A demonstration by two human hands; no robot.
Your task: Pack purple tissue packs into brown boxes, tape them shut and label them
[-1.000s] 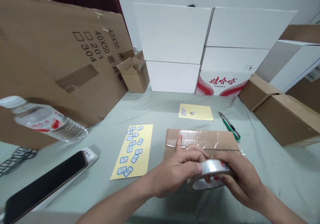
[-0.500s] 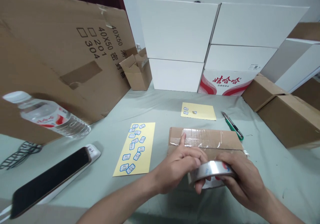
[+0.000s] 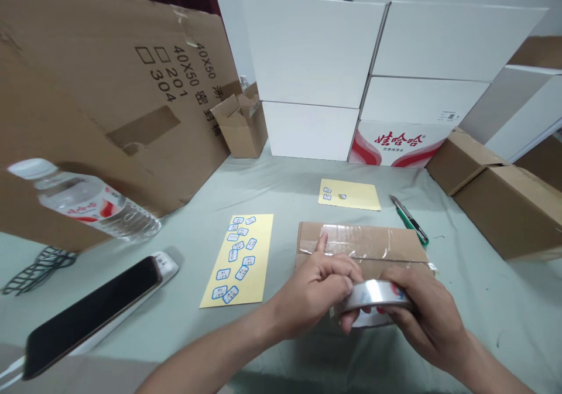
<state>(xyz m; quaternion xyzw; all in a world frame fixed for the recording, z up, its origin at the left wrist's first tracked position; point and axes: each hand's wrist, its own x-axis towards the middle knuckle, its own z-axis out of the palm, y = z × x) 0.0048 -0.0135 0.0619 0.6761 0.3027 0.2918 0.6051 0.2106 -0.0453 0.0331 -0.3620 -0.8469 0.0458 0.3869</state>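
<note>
Tape roll point(image 3: 373, 295) now tilted flatter, gripped in both hands: left hand point(image 3: 314, 288) pinching near edge, right hand point(image 3: 424, 306) curled around far side. Roll over near edge of taped cardboard piece point(image 3: 362, 243); box cutter point(image 3: 409, 221) just beyond.

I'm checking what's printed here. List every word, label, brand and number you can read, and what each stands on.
"40X50" (twice), "201", "304" on the cardboard sheet
"密封" on the same sheet, the characters after it unclear
"娃哈哈" in red on the white carton
Too small or blurred to read: the stickers on the yellow sheet, the water bottle's label, the small white label, the tape roll's print
</note>
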